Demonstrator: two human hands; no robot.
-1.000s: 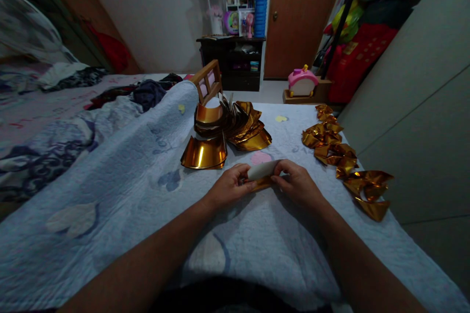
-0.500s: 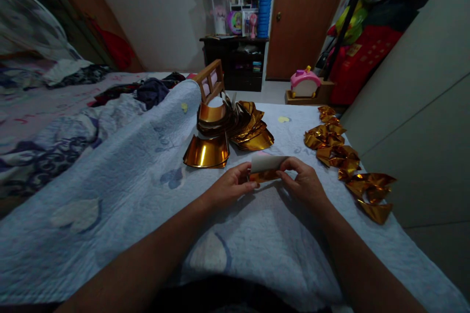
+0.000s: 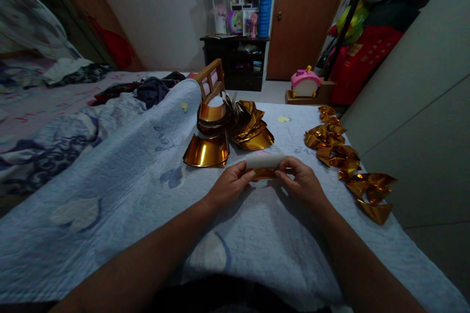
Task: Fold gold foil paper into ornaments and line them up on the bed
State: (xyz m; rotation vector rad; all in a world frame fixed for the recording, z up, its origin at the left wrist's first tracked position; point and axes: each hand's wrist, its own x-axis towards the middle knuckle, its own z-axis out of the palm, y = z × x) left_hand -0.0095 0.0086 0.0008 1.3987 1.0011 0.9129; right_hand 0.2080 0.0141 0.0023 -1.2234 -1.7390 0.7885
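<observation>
Between my hands is a sheet of gold foil paper (image 3: 265, 161), its white back curled over toward me and a gold strip showing below. My left hand (image 3: 233, 181) pinches its left end between thumb and fingers. At the right end, my right hand (image 3: 298, 178) grips it the same way. The paper is held just above the quilt (image 3: 253, 244). Beyond my left hand lies a stack of curved gold foil sheets (image 3: 207, 150), with more fanned gold sheets (image 3: 253, 129) behind it.
Along the right edge runs a row of folded gold foil pieces (image 3: 336, 154). A wooden rail (image 3: 211, 78) rises behind the stacks. Rumpled clothes (image 3: 154, 92) lie at left. A pink toy (image 3: 305, 83) sits on a box beyond the far edge, and a pale cabinet (image 3: 418, 146) borders the right side.
My left hand has shifted slightly up and changed its grip on the left end. The paper is now more level and rolled over, with its white back rounded like a tube.
</observation>
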